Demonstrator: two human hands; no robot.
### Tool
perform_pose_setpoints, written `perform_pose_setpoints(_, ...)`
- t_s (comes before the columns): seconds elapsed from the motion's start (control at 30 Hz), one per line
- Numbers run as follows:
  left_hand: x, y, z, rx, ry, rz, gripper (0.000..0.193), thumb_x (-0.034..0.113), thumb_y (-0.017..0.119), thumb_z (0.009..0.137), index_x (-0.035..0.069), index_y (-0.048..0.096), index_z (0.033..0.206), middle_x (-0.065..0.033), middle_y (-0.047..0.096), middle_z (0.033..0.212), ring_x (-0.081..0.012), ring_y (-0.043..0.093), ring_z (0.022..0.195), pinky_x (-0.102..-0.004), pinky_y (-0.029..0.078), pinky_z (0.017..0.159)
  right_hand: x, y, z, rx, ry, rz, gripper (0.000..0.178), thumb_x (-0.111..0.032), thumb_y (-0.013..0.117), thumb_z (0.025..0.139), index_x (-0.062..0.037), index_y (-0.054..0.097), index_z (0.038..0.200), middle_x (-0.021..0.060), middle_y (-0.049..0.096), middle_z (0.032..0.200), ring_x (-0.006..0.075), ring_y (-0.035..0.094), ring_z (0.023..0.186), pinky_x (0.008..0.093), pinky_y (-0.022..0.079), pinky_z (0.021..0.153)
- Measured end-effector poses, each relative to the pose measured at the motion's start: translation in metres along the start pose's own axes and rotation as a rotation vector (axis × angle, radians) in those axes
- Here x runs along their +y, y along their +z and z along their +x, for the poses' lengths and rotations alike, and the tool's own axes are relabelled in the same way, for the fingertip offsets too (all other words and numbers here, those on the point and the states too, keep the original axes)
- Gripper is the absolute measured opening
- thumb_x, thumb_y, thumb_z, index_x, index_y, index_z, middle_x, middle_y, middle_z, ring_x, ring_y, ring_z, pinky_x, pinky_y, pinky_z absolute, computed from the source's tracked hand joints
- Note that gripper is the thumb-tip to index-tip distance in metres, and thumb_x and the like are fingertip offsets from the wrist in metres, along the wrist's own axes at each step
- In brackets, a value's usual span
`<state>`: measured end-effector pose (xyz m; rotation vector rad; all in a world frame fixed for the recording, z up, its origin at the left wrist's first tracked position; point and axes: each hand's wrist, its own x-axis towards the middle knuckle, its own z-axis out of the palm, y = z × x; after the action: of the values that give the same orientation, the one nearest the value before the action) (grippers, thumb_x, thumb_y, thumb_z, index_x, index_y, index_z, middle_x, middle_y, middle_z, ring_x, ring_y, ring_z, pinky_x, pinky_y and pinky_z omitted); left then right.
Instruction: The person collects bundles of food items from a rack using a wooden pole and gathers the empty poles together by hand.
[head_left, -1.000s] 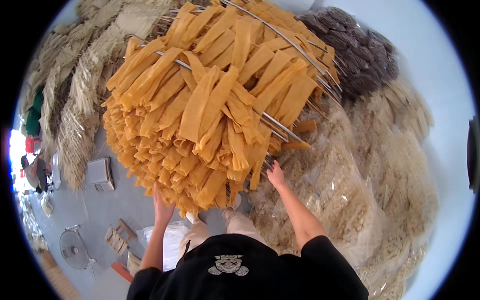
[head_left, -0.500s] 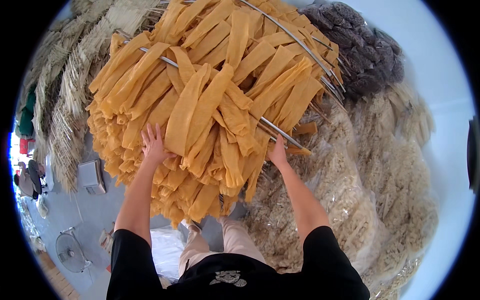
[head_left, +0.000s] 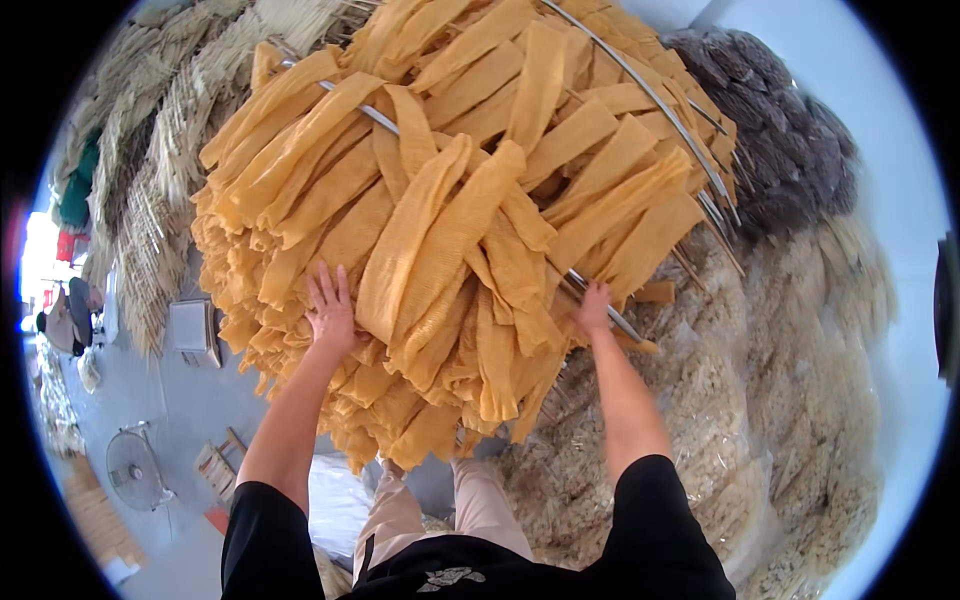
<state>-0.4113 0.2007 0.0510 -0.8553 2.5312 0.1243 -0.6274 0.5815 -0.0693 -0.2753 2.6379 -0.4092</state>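
A big heap of long yellow-orange fabric-like strips [head_left: 410, 240] fills the middle of the view, with thin metal rods running through it. My left hand [head_left: 332, 315] lies on the near left side of the heap, fingers spread and palm against the strips. On the right side, my right hand [head_left: 593, 307] has its fingers closed around a metal rod [head_left: 624, 325] that sticks out between the strips; some fingertips are hidden. Farther back, a long curved rod [head_left: 655, 95] crosses the top of the heap.
Pale fibrous bundles [head_left: 150, 230] hang at the left, and a beige heap under clear plastic [head_left: 680, 440] spreads at the right. Dark wrapped bundles [head_left: 775, 130] lie at the far right. A fan [head_left: 135, 470] and a flat box [head_left: 194, 333] stand on the floor at the left.
The heap and both hands now appear farther right and slightly lower in view; the floor things have shifted too. My right hand sits higher over the rod. The left stays spread on the strips.
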Motion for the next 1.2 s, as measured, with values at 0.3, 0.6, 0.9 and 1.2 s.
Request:
perform_pose_setpoints(0.3, -0.001, -0.004, -0.004, 0.007, 0.041, -0.05, 0.126, 0.028, 0.084, 0.052, 0.013, -0.002, 0.142, -0.0159, -0.015, 0.146, -0.0421, -0.002, 0.133, -0.0643, 0.033, 0.092, 0.028, -0.002, 0.01, -0.165, 0.059, -0.112, 0.065, -0.011, 0.077, 0.047, 0.0, 0.05, 0.106, 0.0216, 0.059, 0.101, 0.0338, 0.056, 0.098, 0.0382, 0.046, 0.082)
perform_pose_setpoints(0.6, -0.008, 0.001, 0.0, -0.039, 0.048, -0.108, 0.127, 0.032, 0.083, 0.051, 0.014, -0.002, 0.142, -0.0151, -0.015, 0.146, -0.0418, -0.008, 0.133, -0.0662, 0.027, 0.095, 0.035, -0.008, 0.006, -0.22, -0.055, -0.039, 0.056, -0.012, 0.077, 0.045, -0.0017, 0.06, 0.098, 0.0195, 0.063, 0.092, 0.0343, 0.06, 0.09, 0.0392, 0.048, 0.074)
perform_pose_setpoints(0.9, -0.018, -0.015, -0.019, -0.025, 0.123, -0.259, 0.124, 0.028, 0.083, 0.05, 0.02, 0.001, 0.143, -0.012, -0.011, 0.147, -0.0413, 0.003, 0.133, -0.0596, 0.029, 0.098, 0.039, -0.042, -0.047, -0.697, 0.126, 0.226, 0.053, -0.001, 0.079, 0.052, 0.0039, 0.058, 0.1, 0.0109, 0.063, 0.095, 0.0199, 0.059, 0.083, 0.0312, 0.048, 0.07)
perform_pose_setpoints(1.2, -0.079, 0.017, -0.067, 0.034, 0.158, -0.248, 0.093, 0.012, 0.073, 0.066, 0.014, 0.016, 0.14, -0.0104, 0.006, 0.146, -0.0298, 0.023, 0.131, -0.0378, 0.047, 0.09, -0.041, -0.106, -0.176, -0.789, -0.028, 0.639, 0.039, -0.001, 0.071, 0.067, 0.0005, 0.058, 0.103, 0.0076, 0.064, 0.089, 0.0182, 0.06, 0.086, 0.0307, 0.047, 0.078)
